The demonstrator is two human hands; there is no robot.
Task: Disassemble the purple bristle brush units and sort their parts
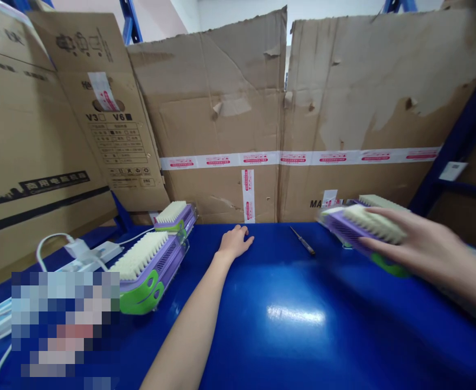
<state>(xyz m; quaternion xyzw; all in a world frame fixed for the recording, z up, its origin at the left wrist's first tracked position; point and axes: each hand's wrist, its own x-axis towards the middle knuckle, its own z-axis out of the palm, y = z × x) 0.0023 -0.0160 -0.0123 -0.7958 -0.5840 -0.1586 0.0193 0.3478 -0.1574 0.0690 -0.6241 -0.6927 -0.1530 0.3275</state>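
My right hand (420, 246), blurred by motion, grips a purple-and-green brush (349, 230) with cream bristles facing up and a clear plastic edge. Thumb and fingers are on its two sides, and it appears to be just above the blue table at the right. Behind it, partly hidden, shows another block of cream bristles (384, 202). Resting on the table's middle, my left hand (235, 242) is empty, its fingers loosely bent and the thumb apart. A slim screwdriver (303, 241) lies between my hands. At the left sit more brushes of this kind, a near one (148, 271) and a farther one (175, 216).
A white power strip (95, 257) with plugs and cables lies on the blue table (262, 346) at the left, beside a pixelated patch. Tall cardboard sheets (222, 124) wall the back, and a printed carton (111, 135) stands left. A blue rack post (457, 130) rises at the right.
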